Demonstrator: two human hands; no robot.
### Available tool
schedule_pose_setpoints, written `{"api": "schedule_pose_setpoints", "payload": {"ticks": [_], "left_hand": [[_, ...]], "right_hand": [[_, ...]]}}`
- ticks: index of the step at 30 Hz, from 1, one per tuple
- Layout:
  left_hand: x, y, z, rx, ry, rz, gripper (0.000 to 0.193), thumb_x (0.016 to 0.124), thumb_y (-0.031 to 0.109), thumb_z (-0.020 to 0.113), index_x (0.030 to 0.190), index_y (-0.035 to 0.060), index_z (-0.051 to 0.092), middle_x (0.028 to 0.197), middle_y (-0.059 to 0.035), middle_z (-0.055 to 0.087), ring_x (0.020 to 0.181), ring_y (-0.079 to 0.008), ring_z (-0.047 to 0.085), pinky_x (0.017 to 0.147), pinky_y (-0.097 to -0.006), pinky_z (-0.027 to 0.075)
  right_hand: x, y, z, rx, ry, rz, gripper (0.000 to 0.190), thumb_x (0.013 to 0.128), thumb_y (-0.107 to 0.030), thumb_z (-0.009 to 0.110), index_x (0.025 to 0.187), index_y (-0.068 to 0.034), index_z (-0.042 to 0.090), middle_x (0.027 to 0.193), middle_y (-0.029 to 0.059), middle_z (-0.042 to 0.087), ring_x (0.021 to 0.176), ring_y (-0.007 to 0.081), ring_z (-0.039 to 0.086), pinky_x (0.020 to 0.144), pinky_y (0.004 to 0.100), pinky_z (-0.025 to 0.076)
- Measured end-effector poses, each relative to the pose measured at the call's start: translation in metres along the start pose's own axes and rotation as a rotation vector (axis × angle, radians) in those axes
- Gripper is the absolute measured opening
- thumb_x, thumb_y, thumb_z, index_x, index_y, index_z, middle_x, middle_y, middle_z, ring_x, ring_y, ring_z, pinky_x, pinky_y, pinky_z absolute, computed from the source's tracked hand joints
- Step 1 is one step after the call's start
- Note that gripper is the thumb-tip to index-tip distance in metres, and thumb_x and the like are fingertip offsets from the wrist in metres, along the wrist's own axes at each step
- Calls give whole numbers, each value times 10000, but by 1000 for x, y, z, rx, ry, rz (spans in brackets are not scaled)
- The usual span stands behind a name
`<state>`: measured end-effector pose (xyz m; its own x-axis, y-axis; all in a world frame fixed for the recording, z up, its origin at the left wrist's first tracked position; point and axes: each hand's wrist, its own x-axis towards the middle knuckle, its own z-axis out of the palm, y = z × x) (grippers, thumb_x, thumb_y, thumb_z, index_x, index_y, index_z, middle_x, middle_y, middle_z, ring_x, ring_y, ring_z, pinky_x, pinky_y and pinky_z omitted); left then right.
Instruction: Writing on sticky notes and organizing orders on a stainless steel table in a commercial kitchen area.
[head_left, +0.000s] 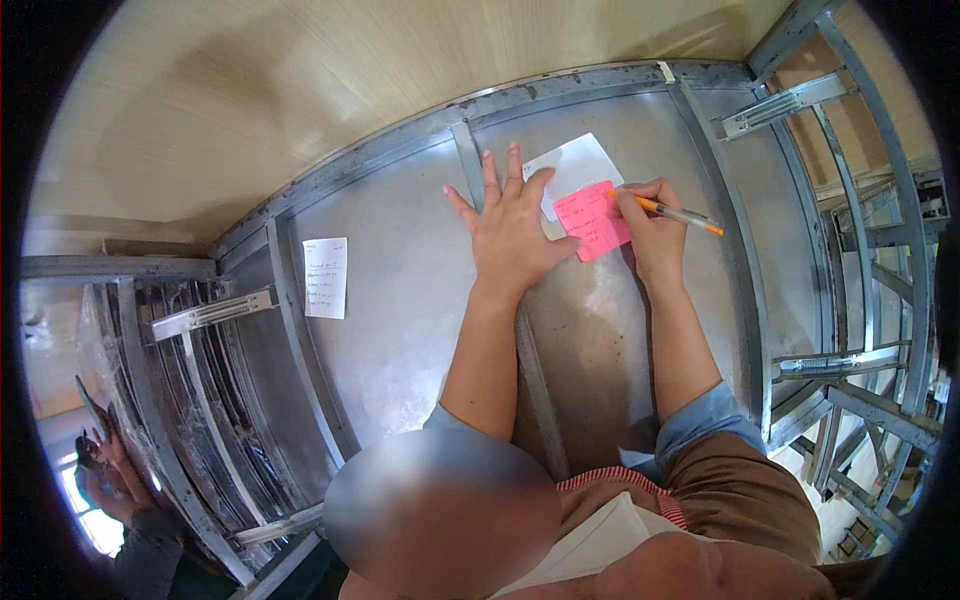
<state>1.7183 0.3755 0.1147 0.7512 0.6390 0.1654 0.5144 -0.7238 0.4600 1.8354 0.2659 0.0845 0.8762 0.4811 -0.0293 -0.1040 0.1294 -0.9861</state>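
A pink sticky note (589, 225) with handwriting lies partly over a white sheet of paper (581, 161) on a grey metal sheet surface (397, 262). My left hand (514, 232) rests spread on the surface, its thumb on the note's left edge. In my right hand (656, 232) is an orange pen (675, 211) with a clear barrel, its tip at the note's upper right corner. A second white paper (325, 277), also bearing handwriting, lies farther left on the metal.
Metal frame bars (532, 375) cross and border the surface. Slide rails (784, 105) are fixed to open frames on both sides. A wood-grain panel (337, 75) rises behind. Another person (135, 517) is at the lower left.
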Motion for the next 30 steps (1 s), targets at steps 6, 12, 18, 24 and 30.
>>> {"api": "schedule_pose_setpoints", "payload": {"ticks": [6,12,18,24,30], "left_hand": [[8,-18,7,-443,340,-146,497,688,110,657,1166,105,520,1386,-212,324,1294,-335,304,1050,-458,229],[11,-33,8,-1338,481,-426,325,780,-16,548,1104,-3,523,1252,-154,477,1177,-228,436,995,-337,320],[13,-41,7,-1330,578,-218,186,819,34,547,997,13,594,1190,-129,535,1123,-203,477,981,-333,322],[10,-43,5,-1096,413,-50,183,789,27,541,941,26,644,1210,-124,532,1155,-230,457,1004,-367,291],[9,-44,10,-1030,336,-23,233,736,2,574,949,49,656,1180,-112,557,1236,-276,400,1028,-372,278]], "right_hand": [[-2,-8,7,15,23,-11,109,815,-32,612,798,-7,508,794,67,577,657,93,550,607,230,473],[11,1,0,-98,64,-178,119,828,-27,598,938,-13,557,820,34,569,694,70,523,640,196,431],[11,2,3,-210,61,-259,126,843,-51,566,965,-19,569,856,41,593,781,83,534,690,204,425],[4,-8,8,-435,-10,-237,156,867,-133,537,996,-55,576,887,70,619,795,139,575,725,250,442],[4,-5,7,-474,-41,-210,172,872,-156,530,1001,-55,580,881,92,623,794,164,584,726,265,445]]}}
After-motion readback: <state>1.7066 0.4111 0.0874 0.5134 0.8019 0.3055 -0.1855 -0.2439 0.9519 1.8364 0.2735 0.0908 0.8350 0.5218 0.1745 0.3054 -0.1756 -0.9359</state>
